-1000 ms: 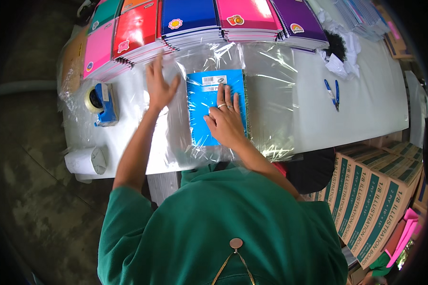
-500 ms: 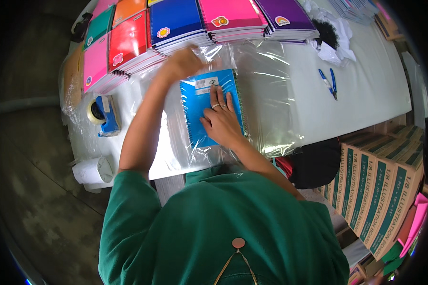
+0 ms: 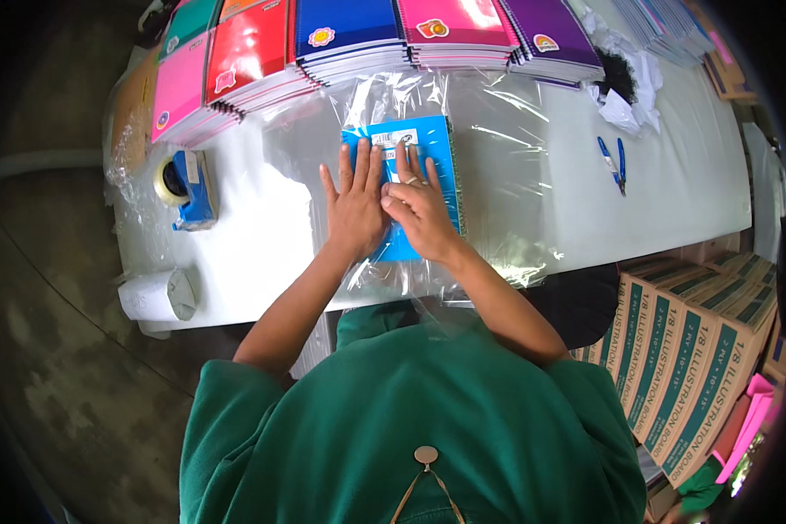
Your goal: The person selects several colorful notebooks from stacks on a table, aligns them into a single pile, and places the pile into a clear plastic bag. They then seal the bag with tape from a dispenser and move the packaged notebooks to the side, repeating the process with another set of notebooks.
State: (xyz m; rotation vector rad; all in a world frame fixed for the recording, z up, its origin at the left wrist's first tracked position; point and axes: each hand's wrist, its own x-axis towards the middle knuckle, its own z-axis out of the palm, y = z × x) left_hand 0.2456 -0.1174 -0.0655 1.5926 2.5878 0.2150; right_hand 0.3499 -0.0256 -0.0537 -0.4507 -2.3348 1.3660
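pressing flat now: my left hand (image 3: 355,208) has come back from the notebook stacks (image 3: 358,39) onto the blue notebook (image 3: 410,188), fingers spread, beside my right hand (image 3: 417,205), fingers flat, smoothing the clear wrap (image 3: 498,175).

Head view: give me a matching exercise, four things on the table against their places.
Things:
1. tape dispenser
2. blue pliers
3. blue notebook
4. purple notebook stack

Places:
A. under both hands, on clear plastic film
B. far edge of the table, right end of the row
C. left part of the table
D. right of the film, on bare white table

Pairs: 1-C, 2-D, 3-A, 4-B
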